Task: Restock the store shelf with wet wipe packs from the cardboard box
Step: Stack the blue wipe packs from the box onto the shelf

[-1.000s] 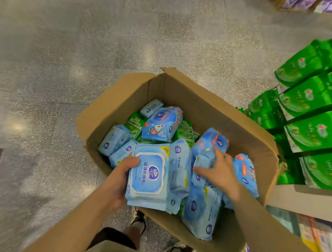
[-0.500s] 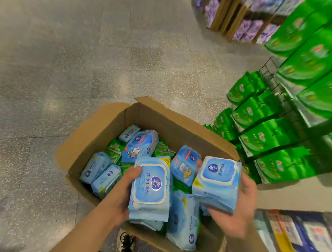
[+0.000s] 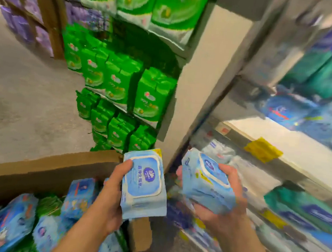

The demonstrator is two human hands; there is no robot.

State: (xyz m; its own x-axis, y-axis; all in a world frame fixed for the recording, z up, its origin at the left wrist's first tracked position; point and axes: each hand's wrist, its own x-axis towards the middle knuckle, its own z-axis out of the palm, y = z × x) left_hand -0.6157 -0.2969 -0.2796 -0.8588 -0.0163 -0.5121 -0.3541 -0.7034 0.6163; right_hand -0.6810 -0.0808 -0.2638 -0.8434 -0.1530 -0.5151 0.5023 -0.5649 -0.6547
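My left hand [image 3: 110,198] grips a light-blue wet wipe pack [image 3: 144,183] with a white lid, held upright over the right corner of the cardboard box [image 3: 46,168]. A second light-blue pack [image 3: 206,182] sits tilted in my right hand [image 3: 224,204], which holds it in front of the store shelf [image 3: 276,167] at right. Inside the box lie several blue and green wipe packs [image 3: 77,198]. The shelf view is blurred.
Green packs [image 3: 122,87] fill hanging racks on the end of the shelving unit behind the box. Purple goods [image 3: 29,23] stand on a wooden rack at the far left. Blue and teal packages [image 3: 302,214] fill the lower shelves at right. Grey floor [image 3: 25,96] lies to the left.
Both hands have lifted their packs out of the box and carried them right toward the shelf. My view has swung from the box up to the shelving.
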